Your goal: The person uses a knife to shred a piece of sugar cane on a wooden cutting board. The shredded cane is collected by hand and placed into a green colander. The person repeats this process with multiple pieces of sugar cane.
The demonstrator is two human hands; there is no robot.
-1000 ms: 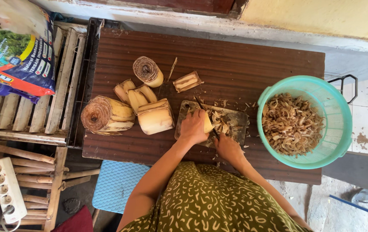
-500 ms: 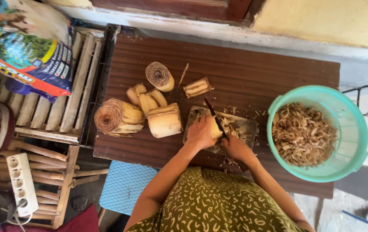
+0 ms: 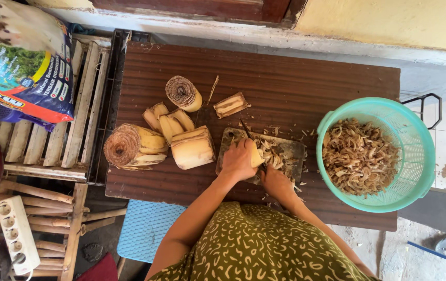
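Brown wooden table [image 3: 296, 78] stands against a pale wall, seen from our head camera. Our left hand [image 3: 237, 160] presses down on a pale yellow stem piece [image 3: 255, 155], fingers closed over it, on the worn cutting board [image 3: 290, 151] near the table's front edge. Our right hand [image 3: 276, 180] is wrapped around the handle of a knife [image 3: 246, 128], whose dark blade tip shows beyond the left hand; the handle itself is hidden. Cut shavings [image 3: 271, 152] lie on the board beside the stem piece.

Against half a second ago, we note the blade lies lower and mostly behind the left hand, where before it stood raised and plainly visible across the board. Hands remain on the board.

Left of the board, uncut stem sections [image 3: 153, 138] lie close together, one touching the board's left edge. A teal basket [image 3: 421, 156] of shavings sits at the right, overhanging the table's right and near edges. Bare tabletop lies open on the far side. A slatted crate [image 3: 51, 145] with a printed sack [image 3: 25, 78] adjoins the table's left edge.
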